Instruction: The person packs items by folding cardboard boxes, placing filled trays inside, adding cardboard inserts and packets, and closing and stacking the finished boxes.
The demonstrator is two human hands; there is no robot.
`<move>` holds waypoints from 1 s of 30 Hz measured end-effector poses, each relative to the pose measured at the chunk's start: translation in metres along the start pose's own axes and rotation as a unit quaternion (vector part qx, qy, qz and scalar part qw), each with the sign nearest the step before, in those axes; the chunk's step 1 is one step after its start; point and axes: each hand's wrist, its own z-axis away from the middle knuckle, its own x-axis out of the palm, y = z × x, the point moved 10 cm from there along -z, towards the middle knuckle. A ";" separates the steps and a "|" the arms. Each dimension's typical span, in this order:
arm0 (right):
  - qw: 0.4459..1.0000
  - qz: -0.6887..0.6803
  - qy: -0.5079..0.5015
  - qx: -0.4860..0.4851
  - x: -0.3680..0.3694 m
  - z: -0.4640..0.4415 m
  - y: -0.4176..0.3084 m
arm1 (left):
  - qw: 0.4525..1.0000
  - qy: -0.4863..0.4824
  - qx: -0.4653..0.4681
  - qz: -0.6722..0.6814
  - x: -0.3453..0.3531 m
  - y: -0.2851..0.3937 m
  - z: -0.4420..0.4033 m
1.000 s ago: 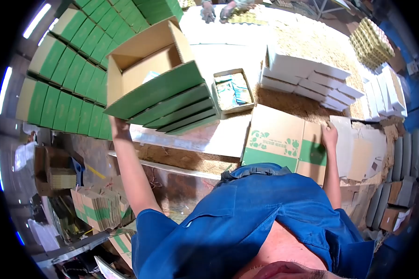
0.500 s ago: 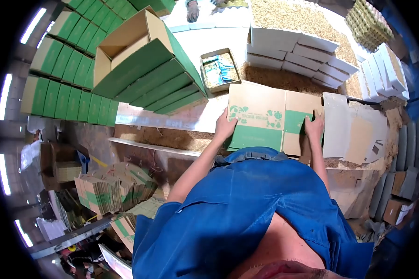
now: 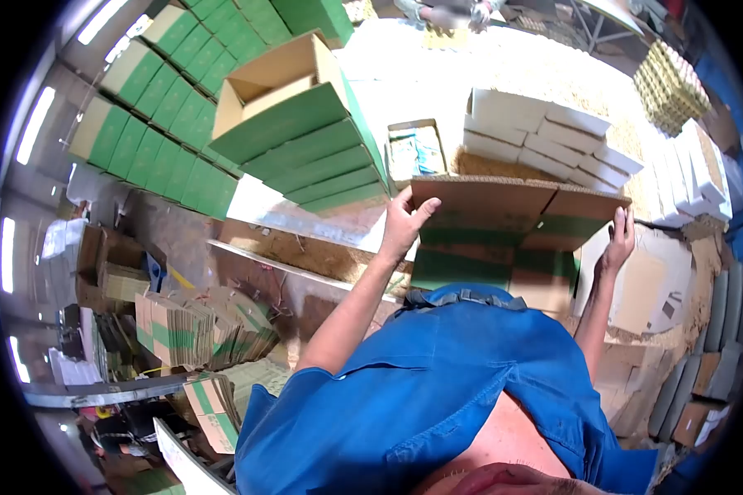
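From a camera worn on the head, a cardboard carton (image 3: 487, 216) is seen held up at a tilt in front of a person in a blue shirt (image 3: 437, 388), its brown and green side turned towards the wearer. Its left edge is gripped by the left hand (image 3: 406, 224), which is partly closed, with the thumb on the near side and the fingers largely hidden behind. At the right edge, the right hand (image 3: 617, 241) is placed with its fingers pointing up and loosely bent; whether the edge is gripped there cannot be told. Beneath the carton, a flat sheet (image 3: 458, 269) in brown and green is partly covered.

Just beyond the carton, blue packets (image 3: 428, 157) are contained in a small box (image 3: 414, 124). To its left, green boxes (image 3: 305, 148) are stacked, the top one open; to its right, white boxes (image 3: 545, 136) are piled. More green cartons (image 3: 149, 124) are ranked at the far left. Egg trays (image 3: 671, 87) are stacked at the upper right. At the top edge, a co-worker's hands (image 3: 480, 12) are partly seen.
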 end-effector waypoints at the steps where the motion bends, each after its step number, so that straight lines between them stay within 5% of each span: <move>1: 1.000 -0.006 -0.019 0.022 0.009 0.005 -0.009 | 1.000 0.007 0.011 0.009 0.000 0.007 0.000; 6: 0.998 0.066 -0.014 0.018 0.010 -0.003 -0.006 | 0.994 0.022 -0.075 0.078 0.000 -0.002 0.001; 11: 0.994 0.105 -0.013 -0.006 0.012 -0.011 0.000 | 0.986 -0.102 -0.123 0.047 0.009 0.017 0.005; 17: 0.990 -0.027 -0.117 0.080 0.032 0.002 -0.013 | 0.961 -0.215 -0.166 -0.053 0.018 0.016 0.004; 23: 0.982 -0.048 -0.131 0.127 0.022 0.010 -0.004 | 0.920 -0.295 -0.115 -0.231 0.035 0.038 0.005; 26: 0.988 -0.039 -0.104 0.105 0.021 0.016 -0.008 | 0.848 -0.351 -0.079 -0.389 0.068 0.067 0.023; 30: 0.982 -0.098 -0.119 0.105 0.023 0.017 -0.012 | 0.847 -0.313 0.012 -0.429 0.078 0.080 0.009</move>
